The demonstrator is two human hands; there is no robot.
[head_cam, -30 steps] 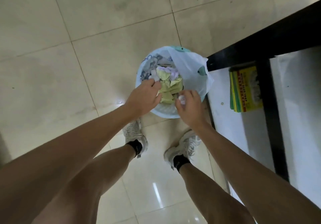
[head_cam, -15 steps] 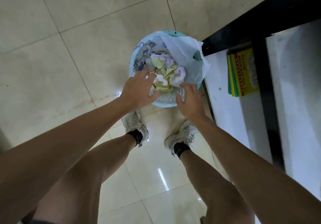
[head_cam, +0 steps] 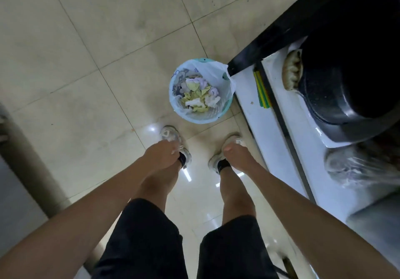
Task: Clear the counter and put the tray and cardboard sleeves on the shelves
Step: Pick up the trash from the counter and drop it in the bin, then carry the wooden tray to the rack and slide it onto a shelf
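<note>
A pale blue waste bin [head_cam: 202, 120] lined with a white plastic bag stands on the tiled floor beside the corner of the black counter [head_cam: 281, 25]. Crumpled yellow-green, white and lilac paper [head_cam: 200, 97] fills it. My left hand [head_cam: 161, 154] hangs above my left shoe, its fingers curled with nothing in them. Over my right shoe, my right hand [head_cam: 236, 158] is a loose fist, also holding nothing. Both hands are well short of the bin. No tray is in view.
Under the counter runs a white shelf [head_cam: 257, 122] with a stack of flat yellow and green packs [head_cam: 262, 92]. Further right sit a large black pan [head_cam: 346, 88] and a plastic-wrapped bundle [head_cam: 357, 170]. A grey post [head_cam: 28, 161] stands at the left.
Both hands have left the bin's rim and drawn back toward my body. The view has risen, so the bin looks smaller and farther away. The paper stays in the bin.
</note>
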